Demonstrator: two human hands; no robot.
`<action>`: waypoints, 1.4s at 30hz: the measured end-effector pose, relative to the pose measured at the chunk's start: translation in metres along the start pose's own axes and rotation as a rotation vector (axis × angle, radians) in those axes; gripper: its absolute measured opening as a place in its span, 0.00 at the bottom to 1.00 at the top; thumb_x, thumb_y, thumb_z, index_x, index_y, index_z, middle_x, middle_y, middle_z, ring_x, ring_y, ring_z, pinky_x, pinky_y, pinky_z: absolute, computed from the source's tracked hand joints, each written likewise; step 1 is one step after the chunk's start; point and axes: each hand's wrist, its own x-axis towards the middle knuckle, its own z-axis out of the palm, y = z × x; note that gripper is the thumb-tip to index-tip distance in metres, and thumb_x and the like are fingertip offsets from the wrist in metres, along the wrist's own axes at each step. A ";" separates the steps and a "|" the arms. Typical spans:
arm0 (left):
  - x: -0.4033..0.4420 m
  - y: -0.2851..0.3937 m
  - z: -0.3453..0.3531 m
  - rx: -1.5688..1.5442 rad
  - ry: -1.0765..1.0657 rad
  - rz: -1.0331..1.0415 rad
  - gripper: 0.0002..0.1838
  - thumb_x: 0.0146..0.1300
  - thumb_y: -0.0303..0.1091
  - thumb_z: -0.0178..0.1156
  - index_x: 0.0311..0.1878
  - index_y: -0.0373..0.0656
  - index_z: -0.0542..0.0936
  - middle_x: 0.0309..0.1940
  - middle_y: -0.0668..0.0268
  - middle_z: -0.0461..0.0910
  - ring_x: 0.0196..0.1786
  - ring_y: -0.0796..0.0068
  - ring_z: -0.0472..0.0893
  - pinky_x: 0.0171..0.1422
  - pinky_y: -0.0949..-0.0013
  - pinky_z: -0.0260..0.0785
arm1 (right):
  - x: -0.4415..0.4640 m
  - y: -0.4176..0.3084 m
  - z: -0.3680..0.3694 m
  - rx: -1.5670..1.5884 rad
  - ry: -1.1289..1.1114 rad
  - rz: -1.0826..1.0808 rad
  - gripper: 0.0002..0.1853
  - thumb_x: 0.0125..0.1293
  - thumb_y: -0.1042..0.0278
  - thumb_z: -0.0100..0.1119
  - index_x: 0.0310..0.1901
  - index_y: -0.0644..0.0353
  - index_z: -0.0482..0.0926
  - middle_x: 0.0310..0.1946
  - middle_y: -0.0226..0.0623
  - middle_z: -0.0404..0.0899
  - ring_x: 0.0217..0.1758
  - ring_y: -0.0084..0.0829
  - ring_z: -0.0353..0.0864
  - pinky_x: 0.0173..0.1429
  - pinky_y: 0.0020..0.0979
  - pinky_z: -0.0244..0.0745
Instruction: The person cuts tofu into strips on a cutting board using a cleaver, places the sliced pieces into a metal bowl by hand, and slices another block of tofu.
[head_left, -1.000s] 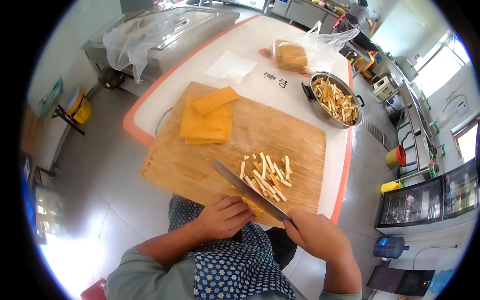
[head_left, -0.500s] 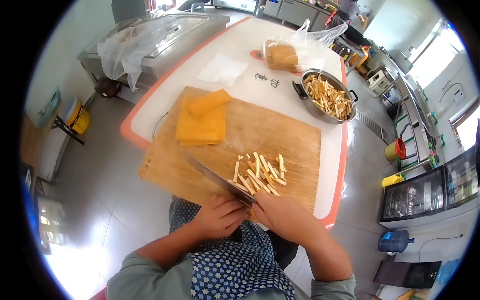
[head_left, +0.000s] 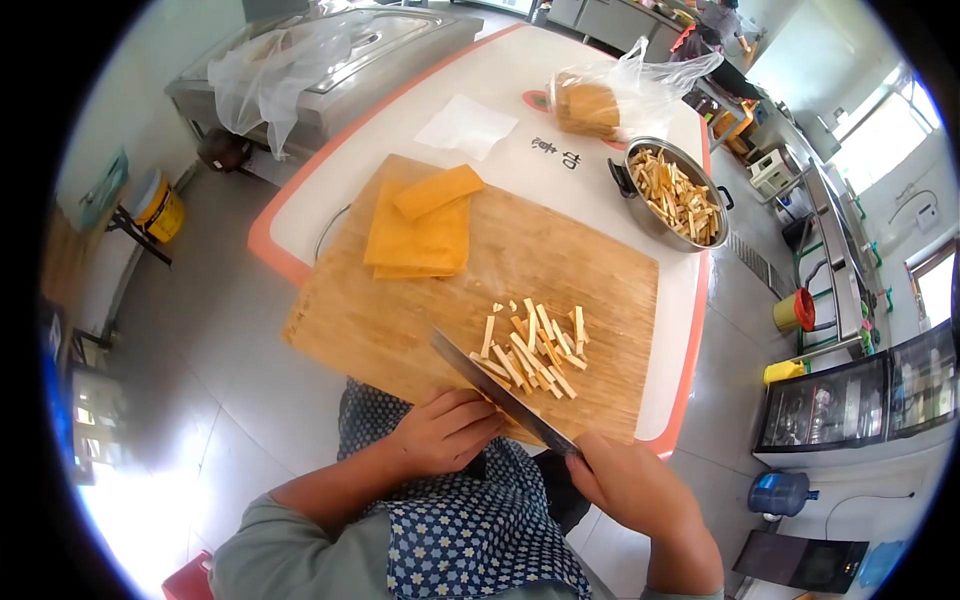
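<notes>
A large knife [head_left: 503, 393] lies slantwise over the near edge of the wooden cutting board [head_left: 370, 330]. My right hand [head_left: 635, 482] is closed round its handle. Against the blade's near side is my left hand [head_left: 450, 432], fingers bent and pressed together; whatever is under them is mostly hidden. Pale cut strips [head_left: 540, 350] with yellow edges lie scattered beyond the blade. Farther back on the board, yellow-orange slabs [head_left: 420, 235] are stacked, with a narrower piece angled on top.
A steel pot [head_left: 690, 240] of cut strips stands at the table's right. Behind are a plastic bag [head_left: 640, 100] with more yellow slabs and a white sheet [head_left: 465, 125]. A steel counter [head_left: 370, 90] is at back left; a person [head_left: 712, 25] is far off at upper right.
The knife and my right hand moved inward to the left, then back out to the right. My left hand stays at the board's near edge. The whole view shifted slightly.
</notes>
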 end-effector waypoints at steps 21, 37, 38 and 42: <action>0.008 0.012 -0.016 -0.052 -0.028 -0.028 0.15 0.55 0.30 0.75 0.46 0.43 0.87 0.45 0.66 0.83 0.48 0.64 0.83 0.48 0.63 0.76 | 0.042 0.007 -0.003 0.298 0.260 0.002 0.11 0.76 0.65 0.59 0.47 0.65 0.74 0.32 0.53 0.80 0.37 0.56 0.81 0.40 0.47 0.75; 0.097 0.021 -0.042 0.052 -0.212 0.088 0.12 0.61 0.31 0.70 0.48 0.43 0.85 0.46 0.64 0.83 0.52 0.58 0.82 0.57 0.56 0.74 | 0.024 0.030 0.068 -0.330 0.578 -0.166 0.14 0.63 0.70 0.58 0.51 0.57 0.74 0.37 0.35 0.77 0.43 0.39 0.83 0.38 0.41 0.79; 0.101 0.013 -0.040 0.045 -0.322 0.078 0.11 0.64 0.34 0.67 0.47 0.41 0.85 0.46 0.62 0.83 0.52 0.58 0.82 0.56 0.56 0.74 | 0.024 0.030 0.069 -0.334 0.587 -0.180 0.14 0.63 0.70 0.58 0.51 0.57 0.74 0.37 0.35 0.77 0.43 0.39 0.83 0.38 0.41 0.79; 0.109 -0.026 -0.016 -0.091 -0.569 -0.049 0.13 0.68 0.38 0.65 0.51 0.41 0.85 0.52 0.60 0.83 0.55 0.57 0.81 0.62 0.57 0.72 | 0.022 0.030 0.074 -0.383 0.576 -0.191 0.11 0.62 0.70 0.58 0.46 0.56 0.74 0.37 0.35 0.77 0.41 0.40 0.82 0.37 0.42 0.78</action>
